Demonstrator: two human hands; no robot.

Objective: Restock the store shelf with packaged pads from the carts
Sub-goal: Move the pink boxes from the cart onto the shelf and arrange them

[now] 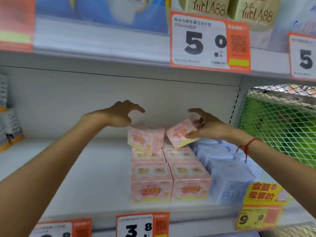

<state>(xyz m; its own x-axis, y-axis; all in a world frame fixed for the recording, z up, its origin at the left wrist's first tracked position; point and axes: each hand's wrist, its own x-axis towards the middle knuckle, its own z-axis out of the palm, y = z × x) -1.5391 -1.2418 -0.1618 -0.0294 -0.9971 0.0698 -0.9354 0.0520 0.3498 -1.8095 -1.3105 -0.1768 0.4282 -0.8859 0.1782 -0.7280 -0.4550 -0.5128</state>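
Two rows of pink pad boxes stand on the white shelf, running front to back. On top of the left row a pink box sits tilted. My left hand hovers just above it, fingers spread and relaxed, holding nothing. My right hand grips another pink box, tilted, above the right row at the back. A red string is tied round my right wrist.
Pale blue pad packs fill the shelf to the right of the pink rows. A wire mesh divider closes the right side. Price tags hang on the shelf edges. Other packs stand at the far left.
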